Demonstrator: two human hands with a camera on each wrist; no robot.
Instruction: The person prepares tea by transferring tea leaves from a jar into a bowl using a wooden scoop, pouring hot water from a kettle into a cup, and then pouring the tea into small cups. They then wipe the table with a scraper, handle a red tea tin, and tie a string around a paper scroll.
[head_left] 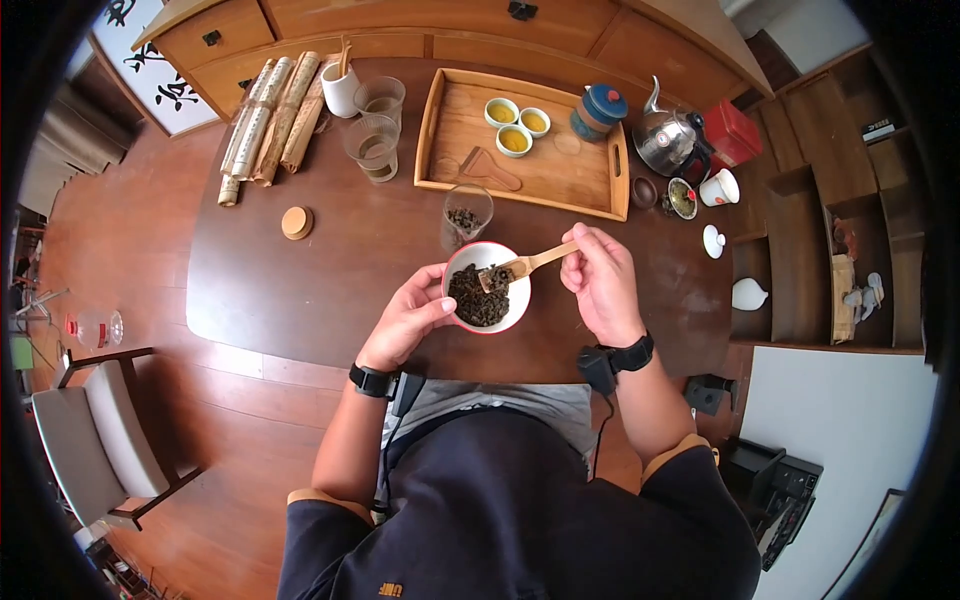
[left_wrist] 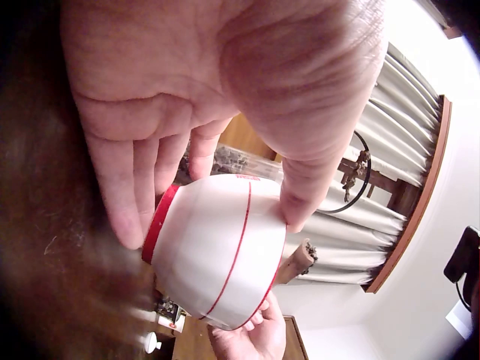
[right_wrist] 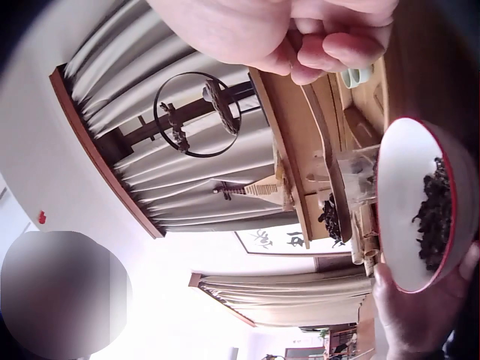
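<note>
A white bowl with a red rim is held in my left hand, thumb on one side and fingers on the other. Dark dry tea leaves cover its bottom. My right hand pinches the handle of a wooden tea scoop. The scoop's end lies over the bowl in the head view, and the right wrist view shows leaves on it. Just beyond the bowl stands a glass with similar leaves inside. The left wrist view shows the outside of the bowl, tilted.
Behind the glass is a wooden tray with three small cups of yellow tea and a blue-lidded teapot. A steel kettle stands at the right. Two glasses, paper rolls and a round wooden lid are left.
</note>
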